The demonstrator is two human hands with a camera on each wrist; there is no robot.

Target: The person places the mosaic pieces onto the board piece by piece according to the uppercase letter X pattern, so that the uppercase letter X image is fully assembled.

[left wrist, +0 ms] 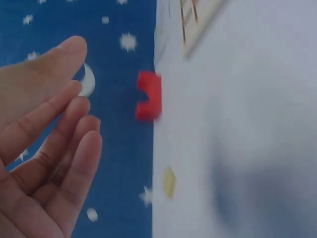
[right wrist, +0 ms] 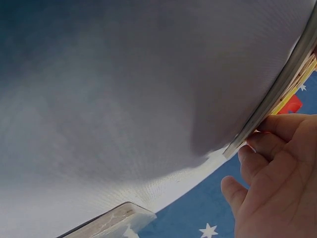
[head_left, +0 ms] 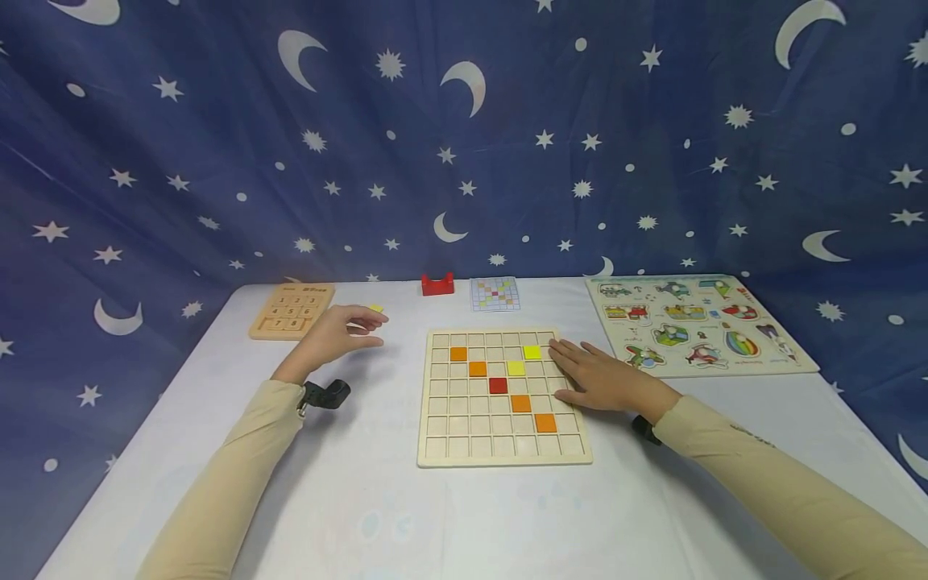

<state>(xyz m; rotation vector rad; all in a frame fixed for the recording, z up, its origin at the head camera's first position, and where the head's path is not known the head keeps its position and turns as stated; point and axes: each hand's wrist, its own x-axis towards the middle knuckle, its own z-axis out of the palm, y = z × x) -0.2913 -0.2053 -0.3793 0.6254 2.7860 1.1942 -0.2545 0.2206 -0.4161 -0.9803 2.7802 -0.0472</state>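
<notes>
My left hand (head_left: 339,332) hovers above the white table at the left, thumb and fingers apart with nothing between them. A yellow tile (head_left: 376,308) lies on the table just behind its fingertips; the left wrist view shows that yellow tile (left wrist: 169,182) blurred. The wooden grid board (head_left: 438,447) lies flat in the middle. My right hand (head_left: 602,379) rests on its right edge, fingers stretched out. In the grid, a red tile (head_left: 498,385) sits near the centre, with several orange tiles (head_left: 520,403) in a diagonal through it and two yellow tiles (head_left: 515,368) towards the upper right.
At the back stand a red holder (head_left: 438,284) and a printed pattern card (head_left: 495,294). A wooden number puzzle (head_left: 279,325) lies at the back left, a picture puzzle board (head_left: 699,326) at the back right. Behind the table hangs a blue star-patterned cloth (head_left: 406,161).
</notes>
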